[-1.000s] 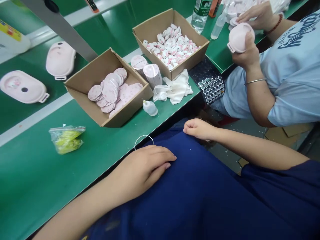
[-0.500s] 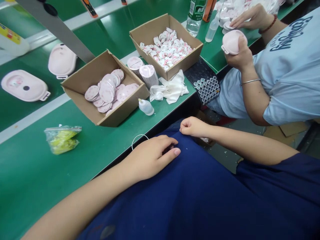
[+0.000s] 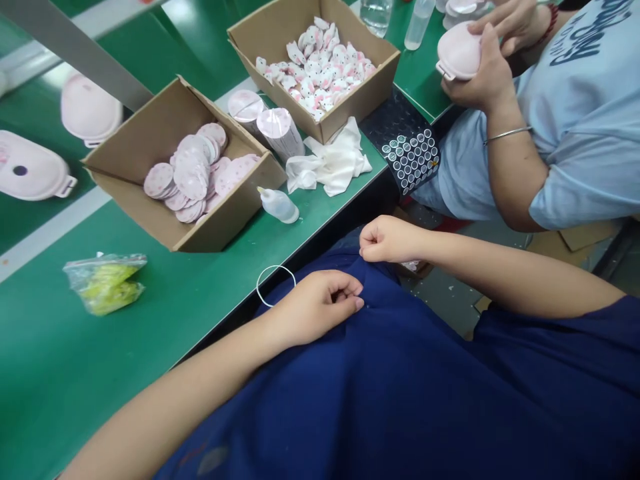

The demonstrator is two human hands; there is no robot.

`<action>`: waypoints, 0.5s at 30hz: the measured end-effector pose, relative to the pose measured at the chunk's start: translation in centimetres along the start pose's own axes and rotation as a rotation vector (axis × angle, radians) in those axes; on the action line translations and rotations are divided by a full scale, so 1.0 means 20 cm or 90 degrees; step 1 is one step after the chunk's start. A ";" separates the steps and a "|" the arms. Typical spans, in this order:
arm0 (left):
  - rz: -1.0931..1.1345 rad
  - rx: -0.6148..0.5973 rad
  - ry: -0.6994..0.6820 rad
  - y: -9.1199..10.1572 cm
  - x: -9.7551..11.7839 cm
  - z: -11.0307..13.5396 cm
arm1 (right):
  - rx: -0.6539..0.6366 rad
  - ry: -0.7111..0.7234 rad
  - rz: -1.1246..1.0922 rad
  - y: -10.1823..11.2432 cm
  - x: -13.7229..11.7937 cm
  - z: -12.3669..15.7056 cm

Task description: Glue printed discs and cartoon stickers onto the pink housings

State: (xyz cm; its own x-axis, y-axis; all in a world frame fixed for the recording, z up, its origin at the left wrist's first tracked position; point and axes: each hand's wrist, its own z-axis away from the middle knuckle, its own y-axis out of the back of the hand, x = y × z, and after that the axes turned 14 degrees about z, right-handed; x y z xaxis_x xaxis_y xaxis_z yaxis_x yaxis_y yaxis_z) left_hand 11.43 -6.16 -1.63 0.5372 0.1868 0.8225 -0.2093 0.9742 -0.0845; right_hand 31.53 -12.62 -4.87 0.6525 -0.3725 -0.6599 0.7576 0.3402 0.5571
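Note:
My left hand (image 3: pixel 320 303) rests on the dark blue garment (image 3: pixel 400 373) over my lap, its fingers loosely curled and the thumb a little apart, with nothing visible in it. Just beyond it, my right hand (image 3: pixel 393 240) is closed, pinching the garment's cloth near the table edge. A thin white loop (image 3: pixel 259 283) shows beside my left wrist. Nearest on the table is a small squeeze bottle (image 3: pixel 280 205) lying on its side. Behind that stands a cardboard box (image 3: pixel 235 212) of round pink-patterned discs (image 3: pixel 193 175).
Another cardboard box (image 3: pixel 357 100) holds small white-and-pink animal-shaped pieces. Wrapped disc stacks (image 3: pixel 281 137) and crumpled white cloth (image 3: pixel 340 160) sit between. Pink lids (image 3: pixel 30 167) and a bag (image 3: pixel 107 283) of yellow-green pieces lie left. A co-worker at right holds a pink case (image 3: pixel 459 52).
My view has shifted slightly. My left fingers have curled in more, while my right hand stays closed at the garment. The co-worker's far hand has come onto the pink case.

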 end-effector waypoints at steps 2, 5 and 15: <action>0.173 0.001 0.044 0.01 -0.01 0.01 | -0.002 0.007 0.011 0.01 -0.01 0.01; 0.398 0.028 0.076 0.01 -0.04 0.03 | 0.010 0.028 0.058 0.02 -0.04 0.04; 0.582 0.111 0.094 -0.01 -0.07 0.00 | 0.138 0.371 0.164 0.06 -0.15 0.25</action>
State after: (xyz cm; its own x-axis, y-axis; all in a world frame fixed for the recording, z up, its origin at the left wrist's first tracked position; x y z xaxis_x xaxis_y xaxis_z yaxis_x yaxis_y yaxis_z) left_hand 10.72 -6.56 -2.68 0.1999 0.8952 0.3982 -0.7135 0.4116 -0.5671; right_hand 30.50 -15.49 0.29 0.7433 0.2452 -0.6224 0.6047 0.1516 0.7819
